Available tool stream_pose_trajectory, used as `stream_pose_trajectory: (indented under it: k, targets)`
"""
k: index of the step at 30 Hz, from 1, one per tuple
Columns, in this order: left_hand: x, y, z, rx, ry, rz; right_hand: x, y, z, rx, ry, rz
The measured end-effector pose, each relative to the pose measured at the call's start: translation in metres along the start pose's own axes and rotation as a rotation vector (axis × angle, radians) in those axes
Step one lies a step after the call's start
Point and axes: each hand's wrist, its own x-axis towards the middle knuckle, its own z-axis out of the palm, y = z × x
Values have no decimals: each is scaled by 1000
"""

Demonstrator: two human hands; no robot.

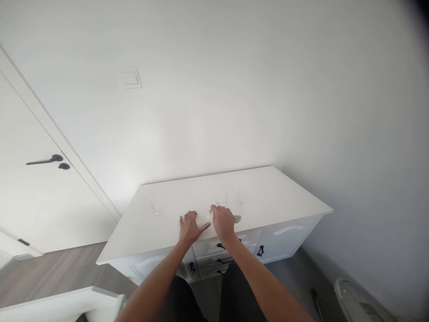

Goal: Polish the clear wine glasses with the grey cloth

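Note:
A white sideboard stands against the wall, with faint smears and small glassy bits on its top. My left hand rests flat near the front edge, fingers spread. My right hand lies beside it, fingers curled over a small pale or clear thing I cannot make out. The two hands almost touch, with a faint pale patch between them.
Drawers and doors with black handles face me below the top. A white door with a dark lever handle is on the left. A light switch sits on the wall. A round white object lies on the floor at right.

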Motion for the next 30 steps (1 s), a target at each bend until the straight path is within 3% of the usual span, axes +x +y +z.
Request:
stream_pose_trajectory:
  k: [5, 7, 10, 13, 18, 25, 30]
  targets:
    - [0, 0, 6, 96, 28, 36, -24, 49, -37, 300, 222, 361]
    - [1, -1, 7, 112, 33, 43, -20, 76, -51, 311, 250, 461]
    - [2, -1, 8, 126, 37, 43, -12, 114, -62, 228, 174, 598]
    - [2, 1, 7, 137, 29, 29, -12, 136, -61, 191, 119, 595]
    - [3, 2, 7, 144, 25, 25, -15, 150, -53, 125, 86, 612]
    - [3, 2, 5, 132, 19, 27, 16, 188, -47, 167, 15, 677]
    - [3, 3, 5, 138, 18, 11, 31, 200, -32, 172, -10, 682]
